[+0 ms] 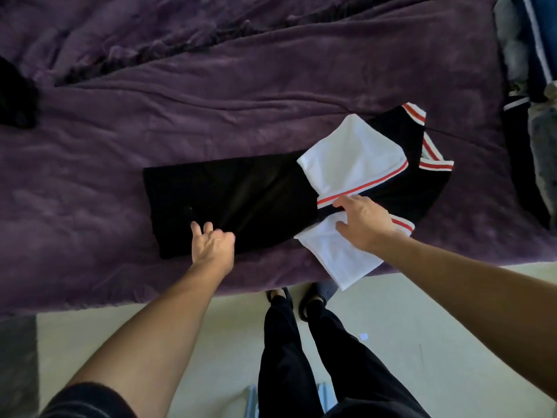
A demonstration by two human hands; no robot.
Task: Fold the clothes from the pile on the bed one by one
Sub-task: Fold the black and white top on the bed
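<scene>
Fingers [195, 229] of the left hand [212, 245], head view: loosely spread, slightly bent, tips resting on black cloth, gripping nothing. Fingers [343, 203] of the right hand [366, 224]: splayed, nearly straight, pressed flat, gripping nothing. Forefinger tip on a red stripe, thumb on white cloth.

Under both sets of fingers: one shirt [241, 200], with black body, white sleeves, red-and-white trim at cuffs and collar. It lies flat as a long band on a purple blanket [211, 110]. The black body runs from the left fingers across to the right fingers and beyond. Collar end well right of the right fingers; hem end just left of the left fingers.

Just beyond the right fingertips, the far sleeve [352, 158] is folded over the black body, its striped cuff touching the forefinger. Under the right thumb and palm, the near sleeve [334, 254] lies closer to the person, its corner hanging past the blanket's edge.

Far right of the right fingers, at the frame's corner: pile of clothes [536, 55], well apart from the shirt, with blue, grey and dark pieces and white stripes. Far left of the left fingers, at the frame's edge: dark garment [15, 95], kind unclear.

Nearer than both hands: pale floor [422, 312], legs in black trousers [286, 357], dark slippers [316, 297], small white scrap [363, 336] on the floor.
</scene>
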